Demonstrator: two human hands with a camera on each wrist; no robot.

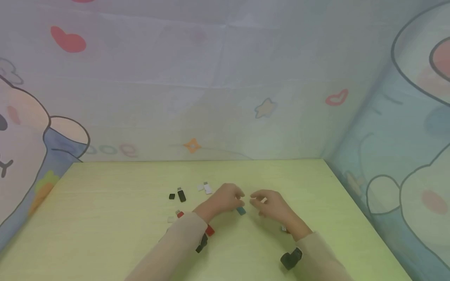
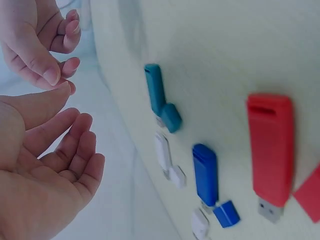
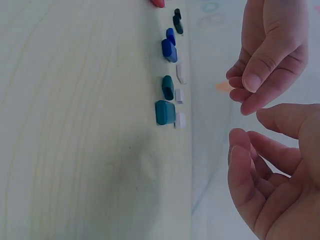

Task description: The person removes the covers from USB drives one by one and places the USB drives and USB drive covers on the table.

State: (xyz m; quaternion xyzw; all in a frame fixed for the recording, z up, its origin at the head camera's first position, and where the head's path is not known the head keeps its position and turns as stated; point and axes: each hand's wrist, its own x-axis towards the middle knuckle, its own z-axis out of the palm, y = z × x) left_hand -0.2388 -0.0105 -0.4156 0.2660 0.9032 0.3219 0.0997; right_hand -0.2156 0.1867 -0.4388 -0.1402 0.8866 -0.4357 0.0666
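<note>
My left hand [image 1: 225, 198] is raised over the table, fingers loosely bent, holding nothing that shows. Facing it, my right hand [image 1: 270, 203] has its fingers softly curved, also without a visible object. In the left wrist view, the left thumb tip and the right fingertips overlap. Nearest below the hands lies a teal USB stick [image 2: 156, 90] with its teal cap [image 2: 172, 118] beside its plug. A blue USB stick [image 2: 205, 175] and a blue cap [image 2: 226, 214] lie close by. Nearer the left wrist camera is an uncapped red USB stick [image 2: 271, 150], its metal plug showing.
Farther back on the table [image 1: 116, 187] lie a black USB stick [image 1: 181, 195], its black cap [image 1: 172, 196], and a white USB stick [image 1: 208, 189]. Part of another small item [image 1: 284, 228] peeks out by the right wrist. A printed cloth [image 1: 225, 121] hangs behind the table.
</note>
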